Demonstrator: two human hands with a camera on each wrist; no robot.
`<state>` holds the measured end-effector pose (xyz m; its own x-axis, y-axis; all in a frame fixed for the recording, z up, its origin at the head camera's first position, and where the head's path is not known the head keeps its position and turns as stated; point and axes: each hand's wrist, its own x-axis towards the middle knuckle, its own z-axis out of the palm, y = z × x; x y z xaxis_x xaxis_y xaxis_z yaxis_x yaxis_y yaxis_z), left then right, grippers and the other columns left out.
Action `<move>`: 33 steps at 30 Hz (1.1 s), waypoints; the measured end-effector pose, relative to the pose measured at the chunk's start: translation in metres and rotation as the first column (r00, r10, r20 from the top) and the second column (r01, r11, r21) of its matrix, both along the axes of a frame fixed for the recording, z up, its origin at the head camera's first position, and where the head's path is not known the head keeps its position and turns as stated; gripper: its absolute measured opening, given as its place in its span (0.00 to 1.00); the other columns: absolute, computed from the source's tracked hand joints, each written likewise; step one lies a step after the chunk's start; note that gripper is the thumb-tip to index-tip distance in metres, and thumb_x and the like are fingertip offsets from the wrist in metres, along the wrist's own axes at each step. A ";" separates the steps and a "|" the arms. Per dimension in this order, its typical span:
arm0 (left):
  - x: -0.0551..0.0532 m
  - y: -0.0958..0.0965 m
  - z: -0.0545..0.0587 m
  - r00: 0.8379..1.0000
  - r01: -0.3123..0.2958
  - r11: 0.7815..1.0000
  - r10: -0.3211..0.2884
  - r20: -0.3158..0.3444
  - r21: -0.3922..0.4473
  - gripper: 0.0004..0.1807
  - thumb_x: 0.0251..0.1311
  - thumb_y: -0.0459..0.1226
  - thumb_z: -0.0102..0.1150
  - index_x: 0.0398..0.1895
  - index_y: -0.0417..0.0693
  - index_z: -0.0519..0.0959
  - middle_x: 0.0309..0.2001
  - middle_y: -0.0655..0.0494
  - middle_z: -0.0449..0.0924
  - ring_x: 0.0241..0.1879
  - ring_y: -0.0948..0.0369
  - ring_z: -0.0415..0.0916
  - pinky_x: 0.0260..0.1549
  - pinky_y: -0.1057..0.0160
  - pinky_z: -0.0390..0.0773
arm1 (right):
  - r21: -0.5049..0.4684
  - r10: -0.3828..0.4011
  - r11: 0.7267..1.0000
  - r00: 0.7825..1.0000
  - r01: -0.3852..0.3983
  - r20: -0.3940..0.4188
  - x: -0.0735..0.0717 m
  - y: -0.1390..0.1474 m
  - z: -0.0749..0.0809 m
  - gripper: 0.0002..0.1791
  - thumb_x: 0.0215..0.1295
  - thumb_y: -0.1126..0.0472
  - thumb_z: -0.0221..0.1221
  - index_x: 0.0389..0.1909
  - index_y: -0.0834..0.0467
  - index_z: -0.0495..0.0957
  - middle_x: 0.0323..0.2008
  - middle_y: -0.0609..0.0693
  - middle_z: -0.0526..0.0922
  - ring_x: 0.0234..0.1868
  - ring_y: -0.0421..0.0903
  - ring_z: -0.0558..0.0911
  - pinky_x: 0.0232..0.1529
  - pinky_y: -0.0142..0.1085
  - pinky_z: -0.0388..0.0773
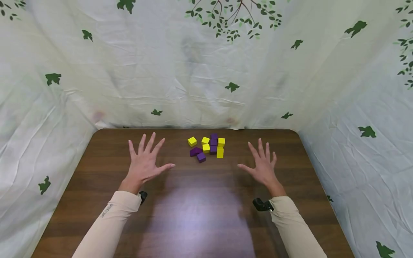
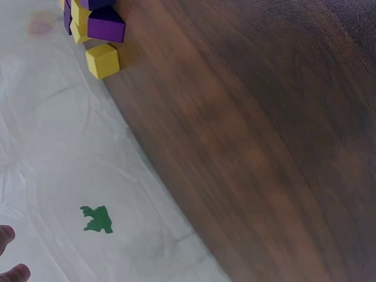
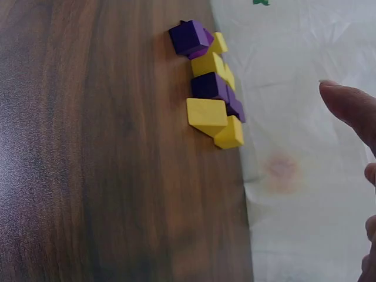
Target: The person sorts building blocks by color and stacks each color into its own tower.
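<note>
Both hands are spread over the table, one on each side of a loose group of small yellow and purple blocks. My left hand (image 1: 144, 164) has its fingers straight and splayed, left of the group, and holds nothing. To the right, my right hand (image 1: 262, 166) is likewise spread and holds nothing. A yellow block (image 1: 192, 141) lies at the group's left end, nearest the left hand. In front sits a purple block (image 1: 201, 157). Toward the right hand stands a yellow block (image 1: 220, 152). The right wrist view shows a fingertip (image 3: 346, 106) apart from the blocks.
The brown wooden table (image 1: 193, 215) has its far edge just behind the blocks. A white cloth (image 1: 180, 71) with green leaf and bird prints hangs behind and at both sides. Dark wrist cameras (image 1: 262, 205) sit at the sleeve cuffs.
</note>
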<state>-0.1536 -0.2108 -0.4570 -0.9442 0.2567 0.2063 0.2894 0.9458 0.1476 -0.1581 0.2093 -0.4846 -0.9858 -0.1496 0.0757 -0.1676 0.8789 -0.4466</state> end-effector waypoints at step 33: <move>-0.042 0.072 -0.071 0.971 -0.083 0.961 0.018 0.240 0.264 0.48 0.50 0.66 0.61 0.69 0.48 0.63 0.60 0.41 0.72 0.58 0.42 0.67 0.58 0.41 0.65 | -0.214 0.214 0.951 0.975 -0.223 -0.064 -0.046 -0.075 -0.064 0.34 0.57 0.57 0.69 0.64 0.60 0.70 0.64 0.58 0.70 0.62 0.59 0.68 0.61 0.58 0.60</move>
